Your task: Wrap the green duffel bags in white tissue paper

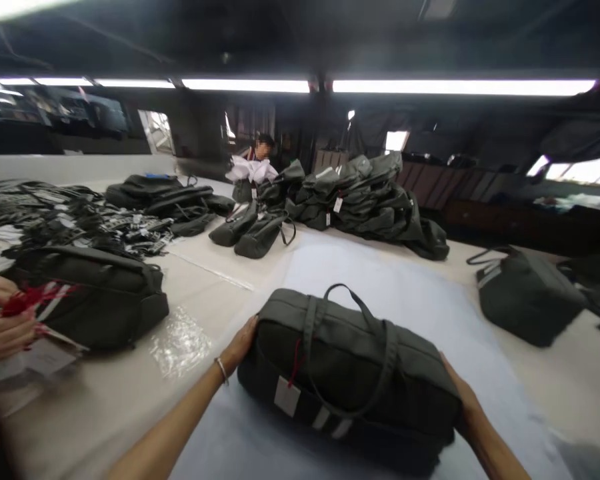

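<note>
A dark green duffel bag (350,373) with two looped handles lies on the pale sheet (380,273) in front of me. From a red string on its side hangs a white tag (287,396). My left hand (241,343), a bracelet at its wrist, is pressed round the bag's left end. At the opposite end my right hand (461,393) grips the bag, its fingers partly hidden behind the fabric. Two pale stripes show low on the bag's front.
Another person's hands (5,320) hold red strings beside a dark bag (95,293) at left. Clear plastic (180,341) lies near it. Bag piles (355,197) and straps (90,220) cover the table's far side; another bag (530,293) stands right. A person (261,148) is behind.
</note>
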{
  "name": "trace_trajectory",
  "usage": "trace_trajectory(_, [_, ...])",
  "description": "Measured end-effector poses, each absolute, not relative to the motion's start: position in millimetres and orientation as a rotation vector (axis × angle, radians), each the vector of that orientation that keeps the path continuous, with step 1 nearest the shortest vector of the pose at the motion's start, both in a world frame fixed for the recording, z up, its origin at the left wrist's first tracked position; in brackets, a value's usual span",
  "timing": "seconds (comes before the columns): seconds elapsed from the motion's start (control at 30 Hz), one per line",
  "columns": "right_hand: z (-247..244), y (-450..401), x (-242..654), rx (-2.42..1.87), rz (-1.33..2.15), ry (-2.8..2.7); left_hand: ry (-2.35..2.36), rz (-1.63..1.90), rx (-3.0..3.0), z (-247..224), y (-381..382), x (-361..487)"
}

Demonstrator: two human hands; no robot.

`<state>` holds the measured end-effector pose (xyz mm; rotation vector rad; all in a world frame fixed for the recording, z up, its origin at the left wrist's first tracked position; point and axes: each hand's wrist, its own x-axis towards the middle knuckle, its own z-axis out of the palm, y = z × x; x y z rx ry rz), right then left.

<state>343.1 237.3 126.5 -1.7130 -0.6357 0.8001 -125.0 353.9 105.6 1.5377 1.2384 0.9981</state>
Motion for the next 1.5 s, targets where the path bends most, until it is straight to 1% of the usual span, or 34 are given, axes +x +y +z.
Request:
trace_trajectory(0.07, [131.4,229.8,332.9,-1.73,0.827,-0.51,1.218,0.953,1.546,108.6,345.4,-127.4])
trace_trajectory(0.23, [117.7,196.1,325.9,-1.728,0.873,-0.333,1.159,0.879,1.602,118.4,317.6,-142.9])
trace_trajectory(0.4, [123.8,160.1,307.9,-1.744,0.839,-0.281,1.173,0.875,1.685,125.0,284.4,-157.8])
trace_trajectory(0.5, [128.0,154.3,307.2,-1.744,0.859,-0.31,1.222,0.857,1.749,125.2,288.5,-168.0])
trace_trajectory(0.57, [129.6,154.7,314.9,-1.773,0.906,-0.424,1.292,0.864,1.777,135.4,299.5,-173.5])
trace_trajectory(0.67, [136.5,158.2,330.5,-1.818,0.93,-0.69,1.374,0.95,1.958,172.1,309.8,-163.9])
trace_trajectory(0.73, [150.1,163.5,334.5,-1.862,0.861,-0.848,1.313,0.956,2.305,201.2,306.3,-140.1])
trace_trajectory(0.8, [172.3,172.5,327.2,-1.933,0.706,-1.01,1.139,0.853,2.693,221.4,297.0,-107.7])
trace_trajectory(0.87, [198.6,185.4,307.5,-1.942,0.523,-1.244,0.939,0.669,2.938,226.8,286.6,-77.6])
trace_trajectory(0.93, [222.0,200.7,279.7,-1.864,0.38,-1.566,0.825,0.487,3.032,220.7,278.6,-59.3])
trace_trajectory(1.0, [237.0,215.7,250.8,-1.78,0.344,-1.914,0.803,0.376,3.028,213.2,275.6,-54.6])
trace_trajectory(1.1, [243.5,231.1,219.5,-1.774,0.553,-2.243,0.802,0.328,2.972,216.4,282.1,-55.6])
trace_trajectory(1.23, [244.4,235.6,214.3,-1.83,0.848,-2.234,0.884,0.402,2.923,237.1,306.1,-32.7])
trace_trajectory(1.3, [247.0,240.4,227.3,-1.794,1.022,-2.211,0.908,0.371,2.917,237.4,321.1,-15.6])
trace_trajectory(1.4, [243.6,270.1,265.7,-1.588,1.328,-2.058,0.874,0.267,2.92,211.3,340.3,-3.3])
trace_trajectory(1.43, [237.8,288.0,283.6,-1.568,1.351,-1.955,0.824,0.292,2.945,196.4,344.8,-3.5])
trace_trajectory(1.5, [217.5,335.0,325.2,-1.699,1.194,-1.743,0.775,0.478,2.999,162.2,350.8,-6.2])
